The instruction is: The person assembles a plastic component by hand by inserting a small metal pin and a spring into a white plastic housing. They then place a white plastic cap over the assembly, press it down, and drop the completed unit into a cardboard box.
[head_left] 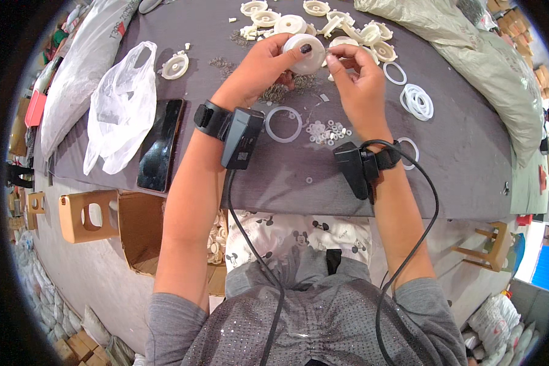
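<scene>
My left hand (254, 74) grips a round white plastic part (313, 60) at the far side of the table, with the thumb lying across its face. Close to the right edge of that part, the thumb and fingers of my right hand (361, 88) are pinched together. Whatever sits between those fingertips is too small or hidden to name. Beneath the hands lies a heap of small metal springs (274, 93). Nearer to me are a loose translucent ring (283, 142) and a scatter of small white washers (328, 133).
Beyond my hands are several cream plastic housings (316, 7). At right lies a stack of white rings (417, 102). On the left are a plastic bag (123, 107), a dark phone (160, 146) and another housing (175, 66). Large sacks (85, 67) flank the table; a cardboard box (141, 232) stands below.
</scene>
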{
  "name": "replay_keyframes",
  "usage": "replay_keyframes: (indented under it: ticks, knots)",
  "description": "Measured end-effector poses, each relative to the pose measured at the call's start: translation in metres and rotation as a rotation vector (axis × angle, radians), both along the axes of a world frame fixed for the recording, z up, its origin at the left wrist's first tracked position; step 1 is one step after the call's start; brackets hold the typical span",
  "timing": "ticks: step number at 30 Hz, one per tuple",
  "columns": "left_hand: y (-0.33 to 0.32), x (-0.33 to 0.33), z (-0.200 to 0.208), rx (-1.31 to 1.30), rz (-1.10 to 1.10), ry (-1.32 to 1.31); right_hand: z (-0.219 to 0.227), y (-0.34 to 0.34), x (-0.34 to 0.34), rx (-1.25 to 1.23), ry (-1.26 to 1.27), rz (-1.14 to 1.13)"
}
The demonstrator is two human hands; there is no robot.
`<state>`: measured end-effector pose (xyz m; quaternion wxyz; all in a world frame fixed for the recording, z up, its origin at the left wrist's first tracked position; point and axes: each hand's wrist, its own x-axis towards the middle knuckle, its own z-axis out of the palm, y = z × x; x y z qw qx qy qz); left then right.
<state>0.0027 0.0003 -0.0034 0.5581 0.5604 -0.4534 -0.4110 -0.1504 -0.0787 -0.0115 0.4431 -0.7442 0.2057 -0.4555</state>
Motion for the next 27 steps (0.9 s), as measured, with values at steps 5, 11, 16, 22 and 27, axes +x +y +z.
replay_keyframes:
  ticks: [5, 11, 16, 22, 27]
  knots:
    - [0.001, 0.003, 0.002, 0.008, 0.015, 0.191, 0.003, -0.002, -0.002, 0.144, -0.101, 0.021]
    - [0.001, -0.013, 0.01, 0.009, 0.033, 0.576, 0.01, 0.003, -0.004, 0.377, -0.206, 0.217]
    - [-0.001, 0.0, -0.002, -0.034, -0.169, 0.732, 0.009, 0.013, 0.0, 0.387, -0.29, 0.236]
    - [0.004, -0.015, 0.006, 0.039, -0.256, 0.816, 0.01, 0.021, 0.0, 0.157, -0.134, 0.192]
    - [0.004, -0.016, 0.003, 0.065, -0.252, 0.796, 0.012, 0.026, 0.0, 0.027, -0.074, 0.161]
